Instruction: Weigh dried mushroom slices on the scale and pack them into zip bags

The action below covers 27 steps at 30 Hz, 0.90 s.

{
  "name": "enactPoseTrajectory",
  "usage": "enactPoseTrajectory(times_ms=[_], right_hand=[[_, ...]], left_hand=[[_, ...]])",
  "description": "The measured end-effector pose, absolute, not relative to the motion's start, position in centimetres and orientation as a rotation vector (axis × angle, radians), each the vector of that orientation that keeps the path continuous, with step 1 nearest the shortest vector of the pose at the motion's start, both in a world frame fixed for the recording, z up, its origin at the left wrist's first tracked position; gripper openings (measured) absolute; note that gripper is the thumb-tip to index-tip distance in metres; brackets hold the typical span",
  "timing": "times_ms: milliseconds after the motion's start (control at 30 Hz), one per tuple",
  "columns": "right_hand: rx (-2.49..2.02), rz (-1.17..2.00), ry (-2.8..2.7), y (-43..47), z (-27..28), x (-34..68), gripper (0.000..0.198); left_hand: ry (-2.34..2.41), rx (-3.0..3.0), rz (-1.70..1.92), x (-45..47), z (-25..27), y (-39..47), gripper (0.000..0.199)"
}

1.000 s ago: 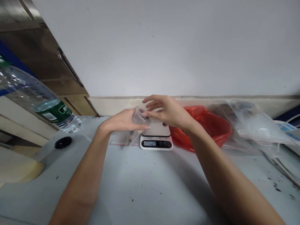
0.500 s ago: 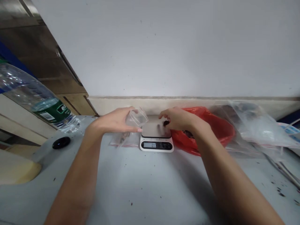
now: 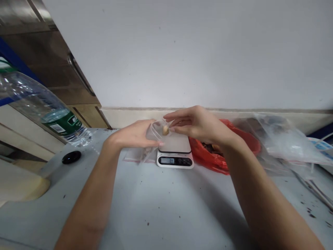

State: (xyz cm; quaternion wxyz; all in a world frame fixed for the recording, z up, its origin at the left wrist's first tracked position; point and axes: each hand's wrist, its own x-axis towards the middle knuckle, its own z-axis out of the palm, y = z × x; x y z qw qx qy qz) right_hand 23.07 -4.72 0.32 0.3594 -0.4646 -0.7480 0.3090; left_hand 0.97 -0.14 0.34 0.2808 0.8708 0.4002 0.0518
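My left hand (image 3: pixel 136 134) grips a clear plastic bag (image 3: pixel 154 133), keeping its mouth spread between thumb and fingers. At that mouth, my right hand (image 3: pixel 195 125) has its fingertips closed around a small tan-brown piece (image 3: pixel 165 130); its exact kind is unclear. Just below both hands sits a white kitchen scale (image 3: pixel 175 161), its display reading 0.9 or 09. The scale's metal plate (image 3: pixel 178 144) is partly hidden by the bag. Right of it, under my right forearm, lies a red plastic bag (image 3: pixel 213 160) with brown dried-looking pieces (image 3: pixel 212 148) inside.
Flat zip bags (image 3: pixel 130 155) lie left of the scale, and more clear bags (image 3: pixel 288 146) are piled at the right. A water bottle (image 3: pixel 62 121) tilts at the left, near a black oval object (image 3: pixel 71 157). The white wall (image 3: pixel 182 62) rises behind.
My right hand has moved left and slightly up, from above the scale plate to the bag's mouth, carrying the small piece. My left hand keeps its hold on the clear bag.
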Motion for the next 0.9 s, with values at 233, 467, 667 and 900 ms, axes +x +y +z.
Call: enactPoseTrajectory(times_ms=[233, 467, 667, 900], right_hand=[[-1.025, 0.639, -2.050, -5.8, 1.3, 24.4, 0.011], [-0.878, 0.664, -2.037, -5.9, 1.1, 24.6, 0.028], [-1.073, 0.400, -2.050, -6.0, 1.3, 24.6, 0.040], [-1.286, 0.312, -2.033, -6.6, 1.8, 25.4, 0.037]], left_hand=[[0.823, 2.249, 0.377, 0.5, 1.3, -0.5, 0.062], [0.713, 2.110, 0.491, 1.3, 0.4, -0.4, 0.061], [0.854, 2.075, 0.664, 1.9, 0.4, -1.0, 0.046], [0.935, 1.980, 0.875, 3.0, 0.7, -2.1, 0.024]])
